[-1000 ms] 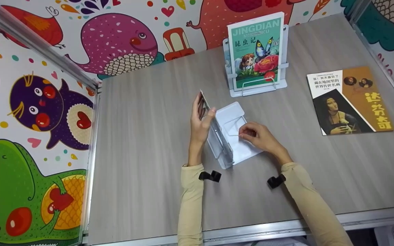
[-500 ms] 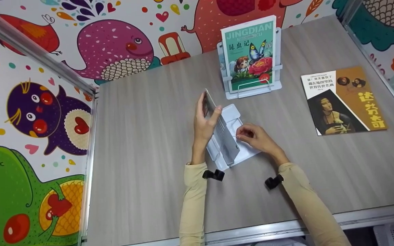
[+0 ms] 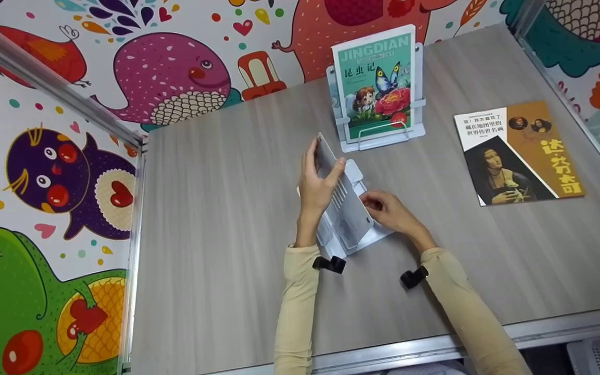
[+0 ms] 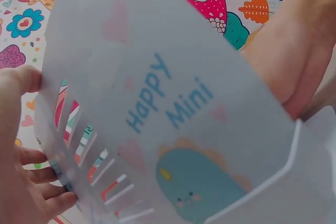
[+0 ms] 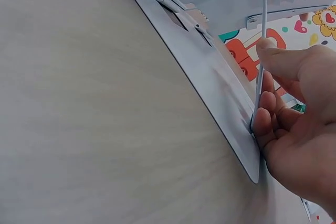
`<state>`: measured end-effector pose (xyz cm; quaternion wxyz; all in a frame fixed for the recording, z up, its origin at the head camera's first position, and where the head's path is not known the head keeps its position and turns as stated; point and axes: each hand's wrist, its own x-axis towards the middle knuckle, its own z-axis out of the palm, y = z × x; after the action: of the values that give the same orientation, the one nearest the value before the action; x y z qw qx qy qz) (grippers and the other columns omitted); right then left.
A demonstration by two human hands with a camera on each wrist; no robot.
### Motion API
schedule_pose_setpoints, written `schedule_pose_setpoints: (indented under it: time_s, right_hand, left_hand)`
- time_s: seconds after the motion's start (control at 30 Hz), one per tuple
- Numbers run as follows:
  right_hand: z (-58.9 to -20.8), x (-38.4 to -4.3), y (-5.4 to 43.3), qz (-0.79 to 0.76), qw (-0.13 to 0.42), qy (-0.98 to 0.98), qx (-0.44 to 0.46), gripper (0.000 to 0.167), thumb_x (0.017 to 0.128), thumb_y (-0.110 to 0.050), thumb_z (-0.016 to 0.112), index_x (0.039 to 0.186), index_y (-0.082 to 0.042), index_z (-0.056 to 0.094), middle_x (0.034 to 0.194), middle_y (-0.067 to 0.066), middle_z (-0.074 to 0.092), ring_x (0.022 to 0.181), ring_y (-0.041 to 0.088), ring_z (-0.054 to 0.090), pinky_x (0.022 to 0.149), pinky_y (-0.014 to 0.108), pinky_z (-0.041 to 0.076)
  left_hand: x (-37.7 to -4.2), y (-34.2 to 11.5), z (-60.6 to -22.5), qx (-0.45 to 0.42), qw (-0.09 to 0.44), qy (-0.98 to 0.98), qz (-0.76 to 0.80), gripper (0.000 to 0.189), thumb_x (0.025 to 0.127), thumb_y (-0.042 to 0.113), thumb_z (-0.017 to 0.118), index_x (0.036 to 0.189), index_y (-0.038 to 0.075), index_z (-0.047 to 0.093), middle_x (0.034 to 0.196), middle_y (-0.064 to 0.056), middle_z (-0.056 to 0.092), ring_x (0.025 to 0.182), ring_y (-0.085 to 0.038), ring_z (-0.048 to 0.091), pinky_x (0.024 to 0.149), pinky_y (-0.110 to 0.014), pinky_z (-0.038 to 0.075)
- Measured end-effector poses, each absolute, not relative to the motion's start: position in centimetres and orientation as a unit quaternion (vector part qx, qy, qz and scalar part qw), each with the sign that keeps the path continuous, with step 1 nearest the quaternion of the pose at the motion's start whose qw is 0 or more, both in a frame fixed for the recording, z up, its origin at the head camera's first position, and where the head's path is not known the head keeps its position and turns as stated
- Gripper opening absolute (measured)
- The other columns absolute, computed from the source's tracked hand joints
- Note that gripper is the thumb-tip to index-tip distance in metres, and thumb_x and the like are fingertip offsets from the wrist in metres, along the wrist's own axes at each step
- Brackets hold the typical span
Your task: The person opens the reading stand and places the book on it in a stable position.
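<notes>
A white folding book stand is under both hands in the head view. Its slotted back panel [image 3: 349, 211] stands tilted up from a flat base plate [image 3: 370, 240]. My left hand [image 3: 314, 192] grips the panel's upper edge between thumb and fingers. In the left wrist view the panel's face [image 4: 157, 40] shows "Happy Mini" and a blue cartoon dinosaur. Behind the panel is my right hand [image 3: 392, 212]. The right wrist view shows its thumb and fingers pinching a thin wire support rod [image 5: 264, 30], whose lower end is near the base plate [image 5: 210, 93].
A second white stand [image 3: 383, 145] at the back holds a green-covered book [image 3: 378, 94] upright. An orange, white and black book [image 3: 519, 153] lies flat on the right. Patterned walls rise behind and left of the wood-grain table [image 3: 216, 234].
The back panel has turned so more of its slotted face shows and it covers more of the base. The right hand has shifted slightly behind the panel, still on the wire.
</notes>
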<state>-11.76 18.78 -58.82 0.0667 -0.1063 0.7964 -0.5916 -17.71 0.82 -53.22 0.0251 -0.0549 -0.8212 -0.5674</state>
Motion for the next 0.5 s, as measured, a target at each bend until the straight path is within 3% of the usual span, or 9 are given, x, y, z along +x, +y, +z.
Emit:
schedule_pose_setpoints:
  time_s: [0.17,0.5]
  right_hand:
    - [-58.8,-11.8,18.9,-0.603,0.076,0.786,-0.113,0.018,0.09,0.011,0.06,0.107,0.013,0.066,0.087,0.004,0.055,0.081,0.014,0.05,0.072,0.017,0.04]
    - [-59.5,-12.0,19.1,-0.632,0.056,0.758,-0.153,0.031,0.083,0.015,0.06,0.113,0.017,0.065,0.089,-0.005,0.058,0.079,0.001,0.053,0.073,0.016,0.044]
  left_hand:
    - [-17.8,1.2,-53.1,-0.054,0.025,-0.823,-0.565,0.08,0.091,0.041,0.067,0.158,0.013,0.033,0.161,-0.011,0.037,0.149,-0.028,0.037,0.121,-0.042,0.035]
    - [-18.0,1.9,-53.1,-0.053,0.017,-0.835,-0.548,0.08,0.091,0.044,0.068,0.158,0.017,0.034,0.161,-0.007,0.038,0.149,-0.025,0.038,0.121,-0.048,0.034]
